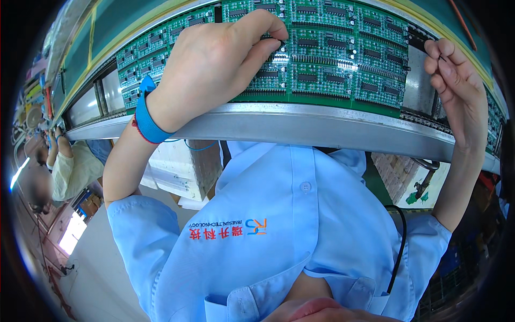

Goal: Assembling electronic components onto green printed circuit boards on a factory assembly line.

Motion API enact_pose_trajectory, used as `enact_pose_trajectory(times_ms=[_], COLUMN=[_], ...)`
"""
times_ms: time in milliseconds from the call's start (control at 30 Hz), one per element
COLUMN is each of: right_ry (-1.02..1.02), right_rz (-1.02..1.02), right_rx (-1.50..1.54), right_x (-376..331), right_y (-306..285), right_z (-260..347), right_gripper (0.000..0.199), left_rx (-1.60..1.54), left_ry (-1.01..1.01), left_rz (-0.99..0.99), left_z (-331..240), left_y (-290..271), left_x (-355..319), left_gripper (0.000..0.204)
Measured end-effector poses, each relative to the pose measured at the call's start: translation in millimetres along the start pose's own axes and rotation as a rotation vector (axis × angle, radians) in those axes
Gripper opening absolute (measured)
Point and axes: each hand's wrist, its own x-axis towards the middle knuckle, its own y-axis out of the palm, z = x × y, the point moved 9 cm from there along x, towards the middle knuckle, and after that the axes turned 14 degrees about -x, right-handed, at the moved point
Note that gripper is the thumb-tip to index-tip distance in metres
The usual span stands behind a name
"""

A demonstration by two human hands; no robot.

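Observation:
A green circuit board panel (332, 59) with rows of black chips lies on the conveyor in front of me. My left hand (214, 59), with a blue wrist strap (147, 121) on it, reaches over the panel. Its thumb and forefinger pinch a small black component (277, 43) on the board's upper middle. My right hand (456, 86) is raised at the panel's right end, fingers curled together near a bare metal plate (417, 80). Something thin and dark shows between its fingertips, too small to make out.
A metal conveyor rail (322, 126) runs across below the boards. More green boards (493, 123) sit at the far right. Another person in a pale shirt (72, 172) is at the left. A pale box (182, 166) and a brick block (397, 172) stand under the conveyor.

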Motion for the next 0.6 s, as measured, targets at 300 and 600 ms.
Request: enact_pose_trajectory(times_ms=[300, 600], right_ry=[-0.112, -0.144], right_rz=[0.129, 0.042], right_rx=[-0.11, -0.216], right_x=[-4.0, -7.2], right_y=[8.5, 9.3], right_z=[9.2, 5.4], right_gripper=[0.026, 0.026], left_rx=[0.25, 0.337], left_ry=[0.192, 0.235], left_rz=[0.01, 0.033], left_z=[-21.6, -21.9], left_y=[1.9, 1.2], left_x=[2.1, -0.8], left_gripper=[0.012, 0.013])
